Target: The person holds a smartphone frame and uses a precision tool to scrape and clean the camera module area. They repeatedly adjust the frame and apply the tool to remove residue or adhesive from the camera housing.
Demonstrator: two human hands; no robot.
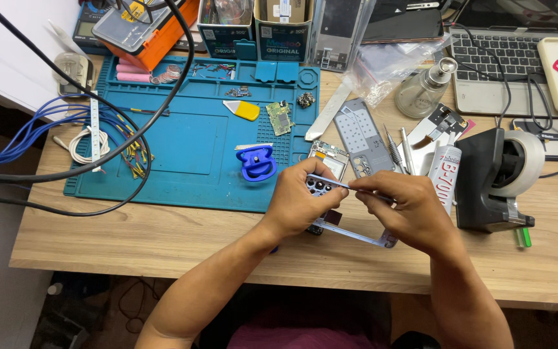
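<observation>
My left hand (296, 201) grips a silver phone frame (356, 234) with a camera cutout, holding it tilted just above the wooden table (163, 239). My right hand (408, 210) pinches a thin tool whose tip meets the frame's top edge near the left fingers. Both hands sit at the right edge of the blue work mat (188, 148). A second phone frame (329, 158) lies just behind the hands, and a grey inner plate (361, 139) lies beside it.
On the mat lie a blue suction cup (256, 163), a yellow pick (243, 110) and a green circuit board (281, 117). A black tape dispenser (498, 178), a white glue tube (445, 173), a glass bottle (426, 90) and a laptop (505, 52) stand right. Cables (66, 168) cross the left.
</observation>
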